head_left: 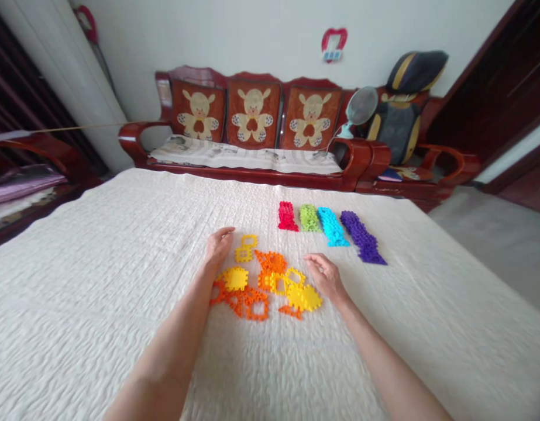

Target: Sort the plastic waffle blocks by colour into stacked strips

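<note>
My left hand (220, 244) rests at the left of a loose pile of interlocking plastic tiles, its fingers stretched out and holding nothing. Two joined-looking yellow frame tiles (244, 254) lie just beside its fingertips. On the pile's right side is my right hand (326, 275), fingers loosely extended and apart from the tiles. Between the hands are solid yellow tiles (236, 279), more yellow tiles (302, 297) near my right wrist, and orange frame tiles (256, 307), some overlapping. A small orange triangle tile (291, 312) lies closest to me.
Beyond my right hand stand rows of stacked tiles: red (287, 216), green (309, 218), light blue (333, 227) and purple (363, 237). All lie on a white quilted cover (120, 245). A wooden sofa (252, 169) and a fan (361, 106) are behind.
</note>
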Demonstrator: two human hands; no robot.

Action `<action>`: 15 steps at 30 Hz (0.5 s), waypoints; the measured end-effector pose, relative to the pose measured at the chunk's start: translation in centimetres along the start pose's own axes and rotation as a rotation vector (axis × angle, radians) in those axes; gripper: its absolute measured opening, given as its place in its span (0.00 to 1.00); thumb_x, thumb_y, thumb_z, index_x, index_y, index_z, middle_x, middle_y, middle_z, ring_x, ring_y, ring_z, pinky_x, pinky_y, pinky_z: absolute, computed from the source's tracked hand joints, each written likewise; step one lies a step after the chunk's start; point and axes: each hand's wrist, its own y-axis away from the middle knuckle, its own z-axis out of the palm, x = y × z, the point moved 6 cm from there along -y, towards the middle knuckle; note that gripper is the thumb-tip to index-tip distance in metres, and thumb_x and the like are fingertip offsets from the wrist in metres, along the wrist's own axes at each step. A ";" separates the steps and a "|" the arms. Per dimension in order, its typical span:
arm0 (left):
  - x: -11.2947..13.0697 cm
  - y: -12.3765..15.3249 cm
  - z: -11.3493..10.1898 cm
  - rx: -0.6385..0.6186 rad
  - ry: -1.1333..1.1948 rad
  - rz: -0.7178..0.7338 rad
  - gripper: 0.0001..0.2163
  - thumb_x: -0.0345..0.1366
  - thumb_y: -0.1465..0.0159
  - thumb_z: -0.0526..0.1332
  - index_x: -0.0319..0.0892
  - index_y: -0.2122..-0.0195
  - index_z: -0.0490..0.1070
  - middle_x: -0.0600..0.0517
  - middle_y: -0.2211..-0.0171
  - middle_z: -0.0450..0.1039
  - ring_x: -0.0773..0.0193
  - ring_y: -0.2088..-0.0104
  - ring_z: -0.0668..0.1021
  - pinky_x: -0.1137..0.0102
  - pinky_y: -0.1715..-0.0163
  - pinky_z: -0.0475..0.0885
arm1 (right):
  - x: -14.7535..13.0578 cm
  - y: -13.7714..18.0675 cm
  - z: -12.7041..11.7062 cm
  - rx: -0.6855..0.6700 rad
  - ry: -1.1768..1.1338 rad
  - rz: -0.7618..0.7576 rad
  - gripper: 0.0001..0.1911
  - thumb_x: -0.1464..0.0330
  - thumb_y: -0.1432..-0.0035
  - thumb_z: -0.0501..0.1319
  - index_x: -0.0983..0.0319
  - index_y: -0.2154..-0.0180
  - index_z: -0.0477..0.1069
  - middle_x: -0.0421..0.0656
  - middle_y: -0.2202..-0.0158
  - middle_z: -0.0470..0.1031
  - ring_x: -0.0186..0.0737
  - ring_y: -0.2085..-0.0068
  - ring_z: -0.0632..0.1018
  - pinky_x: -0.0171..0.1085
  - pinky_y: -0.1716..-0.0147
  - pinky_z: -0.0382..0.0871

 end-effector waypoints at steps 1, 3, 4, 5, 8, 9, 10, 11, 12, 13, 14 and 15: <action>-0.1 0.1 -0.3 -0.014 0.075 -0.044 0.18 0.39 0.45 0.57 0.40 0.55 0.76 0.50 0.70 0.77 0.64 0.73 0.74 0.71 0.71 0.68 | 0.0 0.1 -0.1 0.017 -0.012 0.013 0.15 0.59 0.42 0.53 0.60 0.62 0.74 0.45 0.62 0.78 0.41 0.59 0.77 0.39 0.57 0.70; 0.1 0.3 -1.1 -0.039 0.208 -0.103 0.19 0.40 0.48 0.59 0.39 0.57 0.77 0.51 0.72 0.76 0.67 0.76 0.73 0.72 0.74 0.66 | 0.2 0.1 -0.2 0.041 -0.021 0.047 0.16 0.59 0.43 0.53 0.60 0.63 0.74 0.45 0.63 0.78 0.42 0.61 0.77 0.39 0.58 0.70; 0.2 0.5 -1.6 -0.038 0.259 -0.118 0.18 0.40 0.49 0.60 0.38 0.59 0.77 0.50 0.71 0.76 0.67 0.75 0.73 0.73 0.74 0.66 | 0.3 0.0 -0.2 0.047 -0.017 0.054 0.16 0.59 0.44 0.53 0.60 0.64 0.74 0.45 0.64 0.78 0.42 0.61 0.77 0.39 0.59 0.70; 0.5 0.7 -2.1 -0.027 0.295 -0.125 0.18 0.41 0.50 0.61 0.37 0.60 0.77 0.49 0.69 0.77 0.67 0.74 0.74 0.73 0.73 0.66 | 0.3 -0.1 -0.1 0.051 -0.014 0.055 0.15 0.59 0.45 0.54 0.60 0.65 0.74 0.45 0.64 0.78 0.42 0.61 0.77 0.39 0.58 0.70; 1.1 2.0 -3.8 0.039 0.324 -0.122 0.20 0.44 0.49 0.61 0.35 0.59 0.76 0.44 0.63 0.78 0.66 0.68 0.76 0.72 0.69 0.67 | 0.5 -0.4 0.2 0.050 -0.012 0.051 0.15 0.59 0.47 0.54 0.61 0.66 0.74 0.46 0.64 0.78 0.43 0.61 0.77 0.41 0.57 0.69; 1.2 2.6 -4.3 0.055 0.315 -0.120 0.21 0.45 0.48 0.61 0.35 0.58 0.75 0.43 0.63 0.78 0.65 0.67 0.77 0.72 0.69 0.68 | 0.6 -0.4 0.3 0.048 -0.013 0.050 0.15 0.59 0.48 0.54 0.61 0.67 0.74 0.46 0.64 0.77 0.43 0.61 0.76 0.41 0.56 0.69; 1.3 3.4 -4.8 0.063 0.309 -0.121 0.22 0.45 0.48 0.61 0.34 0.57 0.75 0.43 0.63 0.78 0.64 0.66 0.77 0.72 0.69 0.68 | 0.6 -0.4 0.4 0.044 -0.015 0.050 0.14 0.60 0.48 0.54 0.61 0.67 0.74 0.46 0.64 0.77 0.43 0.61 0.76 0.41 0.56 0.69; 1.3 4.3 -5.2 0.055 0.295 -0.119 0.23 0.46 0.48 0.62 0.34 0.57 0.75 0.42 0.63 0.78 0.63 0.66 0.77 0.71 0.69 0.68 | 0.5 -0.4 0.4 0.036 -0.018 0.049 0.14 0.60 0.49 0.54 0.61 0.66 0.73 0.46 0.64 0.77 0.43 0.61 0.76 0.42 0.56 0.69; 1.4 5.3 -5.5 0.029 0.263 -0.111 0.23 0.46 0.48 0.63 0.34 0.57 0.75 0.43 0.63 0.78 0.62 0.65 0.77 0.71 0.69 0.68 | 0.4 -0.2 0.5 0.025 -0.022 0.049 0.15 0.60 0.49 0.54 0.61 0.66 0.73 0.46 0.63 0.77 0.43 0.60 0.76 0.42 0.56 0.69; 1.4 6.3 -5.6 -0.012 0.217 -0.099 0.24 0.47 0.48 0.63 0.34 0.56 0.75 0.43 0.63 0.78 0.60 0.65 0.78 0.70 0.68 0.69 | 0.3 0.0 0.5 0.010 -0.027 0.047 0.15 0.60 0.49 0.54 0.61 0.65 0.73 0.46 0.63 0.77 0.43 0.60 0.77 0.42 0.56 0.70; 1.4 7.5 -5.6 -0.076 0.125 -0.068 0.25 0.48 0.47 0.63 0.36 0.54 0.75 0.44 0.62 0.78 0.58 0.63 0.78 0.68 0.66 0.70 | 0.1 0.3 0.5 -0.006 -0.031 0.045 0.15 0.60 0.49 0.54 0.61 0.64 0.73 0.46 0.62 0.77 0.43 0.59 0.77 0.42 0.55 0.70; 1.5 8.7 -5.5 -0.141 0.012 -0.026 0.25 0.49 0.46 0.62 0.37 0.52 0.74 0.43 0.59 0.77 0.56 0.61 0.78 0.66 0.63 0.71 | -0.1 0.7 0.4 -0.025 -0.034 0.042 0.16 0.60 0.48 0.55 0.61 0.63 0.73 0.46 0.61 0.77 0.43 0.58 0.77 0.42 0.55 0.70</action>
